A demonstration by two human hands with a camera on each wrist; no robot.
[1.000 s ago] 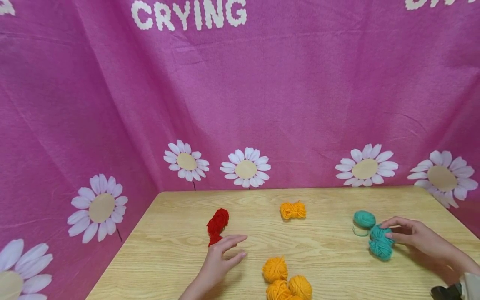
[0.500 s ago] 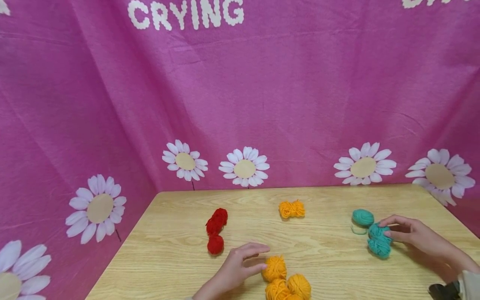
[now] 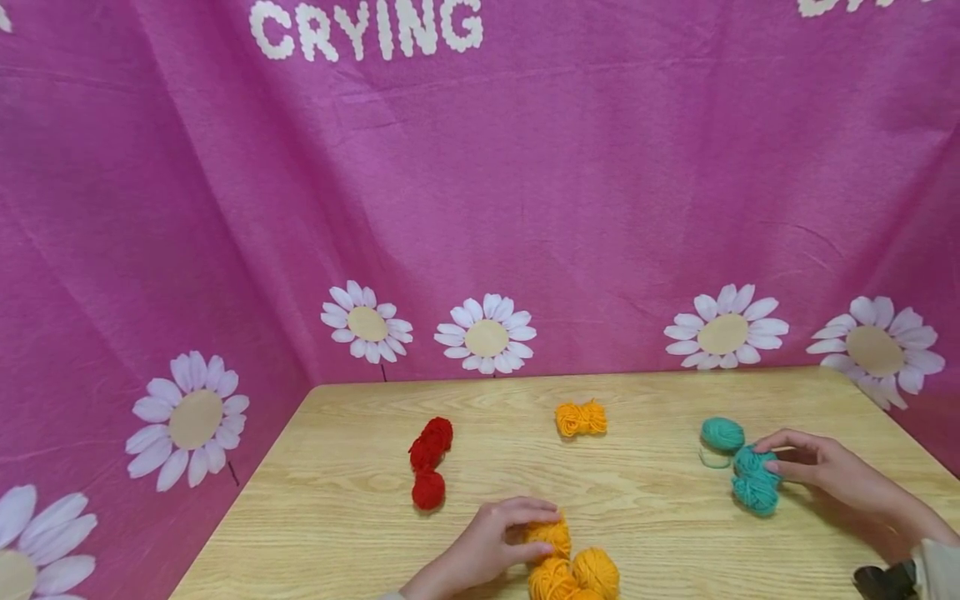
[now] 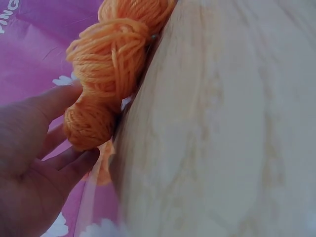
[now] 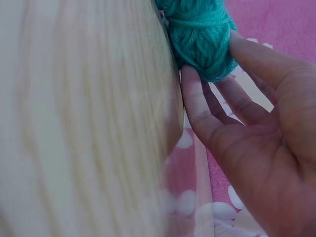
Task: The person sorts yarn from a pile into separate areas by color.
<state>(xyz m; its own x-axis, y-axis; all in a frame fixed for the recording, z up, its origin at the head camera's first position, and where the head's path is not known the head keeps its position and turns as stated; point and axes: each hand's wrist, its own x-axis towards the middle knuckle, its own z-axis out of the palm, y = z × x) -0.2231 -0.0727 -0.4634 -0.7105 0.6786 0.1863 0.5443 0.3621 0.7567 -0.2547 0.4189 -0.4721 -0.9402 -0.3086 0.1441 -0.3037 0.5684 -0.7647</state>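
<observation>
In the head view, my left hand point(image 3: 487, 542) has thumb and fingers around an orange yarn ball point(image 3: 553, 533) at the front middle of the table. The left wrist view shows that yarn ball point(image 4: 89, 126) between thumb and fingertips, low against the tabletop. More orange yarn balls point(image 3: 597, 572) sit right beside it, partly cut off by the frame's bottom edge. At the right, my right hand point(image 3: 828, 473) pinches teal yarn point(image 3: 752, 492) from its right side. In the right wrist view, the fingertips touch the teal yarn's point(image 5: 202, 47) near end, close to the tabletop.
A separate teal yarn ball point(image 3: 722, 434) with a loose tail lies just behind the held one. Red yarn point(image 3: 430, 450) forms a short row at the left of the wooden table point(image 3: 337, 517). One orange bundle point(image 3: 581, 418) lies farther back. A pink daisy-printed cloth point(image 3: 585, 208) hangs behind.
My left hand has moved right, away from the red yarn, and taken hold of the orange yarn ball. My right hand stays at the teal yarn.
</observation>
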